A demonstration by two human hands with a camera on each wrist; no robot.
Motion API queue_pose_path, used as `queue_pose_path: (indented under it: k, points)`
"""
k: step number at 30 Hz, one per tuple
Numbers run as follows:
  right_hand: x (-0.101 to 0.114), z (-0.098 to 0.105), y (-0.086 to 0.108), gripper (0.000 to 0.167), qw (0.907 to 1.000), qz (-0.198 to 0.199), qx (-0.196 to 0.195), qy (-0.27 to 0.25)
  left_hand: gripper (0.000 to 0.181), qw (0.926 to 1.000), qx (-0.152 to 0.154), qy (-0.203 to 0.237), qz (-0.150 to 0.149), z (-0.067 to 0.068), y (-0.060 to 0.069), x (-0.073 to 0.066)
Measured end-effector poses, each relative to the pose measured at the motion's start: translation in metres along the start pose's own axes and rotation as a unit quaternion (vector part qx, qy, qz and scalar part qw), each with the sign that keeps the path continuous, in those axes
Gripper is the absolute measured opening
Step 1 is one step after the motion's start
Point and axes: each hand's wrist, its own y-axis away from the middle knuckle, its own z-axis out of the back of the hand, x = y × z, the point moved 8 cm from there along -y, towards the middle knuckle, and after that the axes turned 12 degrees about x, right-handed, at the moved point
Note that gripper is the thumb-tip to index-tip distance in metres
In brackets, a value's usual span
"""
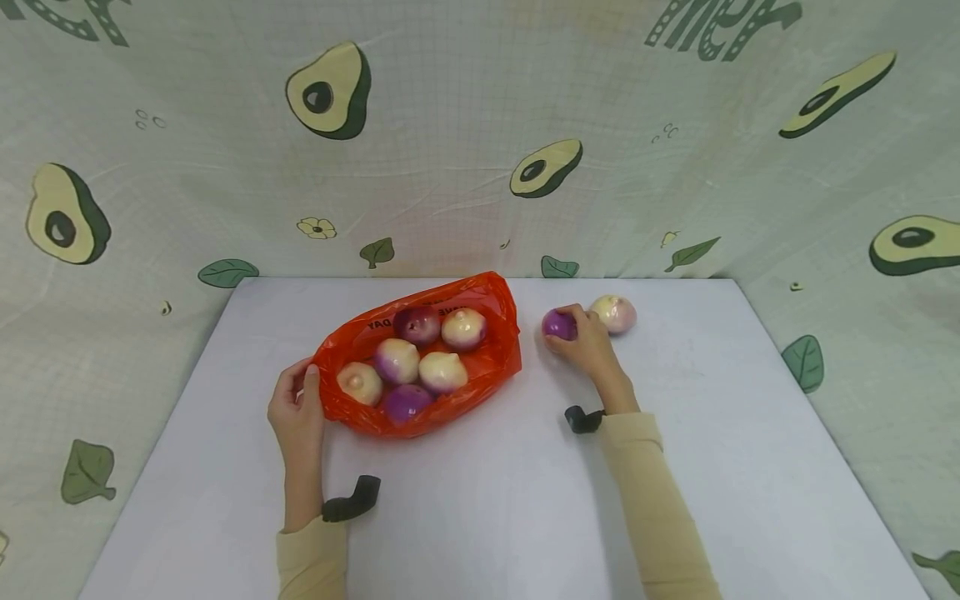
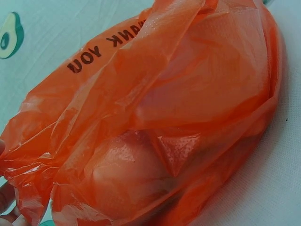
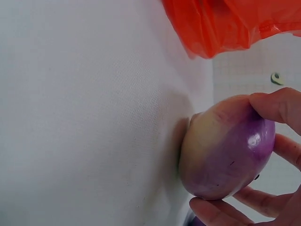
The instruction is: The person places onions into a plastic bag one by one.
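A red plastic bag (image 1: pixel 480 396) lies open on the table, its printed inner wall showing, with several purple-and-white onions (image 1: pixel 396 361) inside. My left hand (image 1: pixel 296 404) pinches the bag's left rim between thumb and fingers; in the left wrist view only some fingertips (image 2: pixel 7 200) show at the edge. To the right of the bag, my right hand (image 1: pixel 592 346) grips a purple onion (image 1: pixel 557 323), its fingers spread around it in the right wrist view, where the onion (image 3: pixel 225 150) is close to the table surface. Just beyond that hand sits another pale onion (image 1: pixel 615 314).
A white table (image 1: pixel 480 508) stretches under everything. Behind it hangs a cloth (image 1: pixel 450 167) printed with avocados and leaves. A dark wrist-worn device (image 1: pixel 352 500) sticks out from the left wrist, and a similar one (image 1: pixel 583 419) from the right.
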Motion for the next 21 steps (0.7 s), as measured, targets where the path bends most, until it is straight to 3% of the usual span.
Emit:
queue_pose_path:
  k: [6,21]
  points:
    - [0.000,-0.003,0.010,0.054,0.9997,0.023,-0.002,0.002,0.038,1.0000,-0.002,-0.002,-0.005,0.000,0.000,0.000]
    - [0.000,-0.024,0.044,0.055,0.9994,0.017,0.014,-0.026,0.038,1.0000,0.000,0.003,0.000,0.000,0.001,0.000]
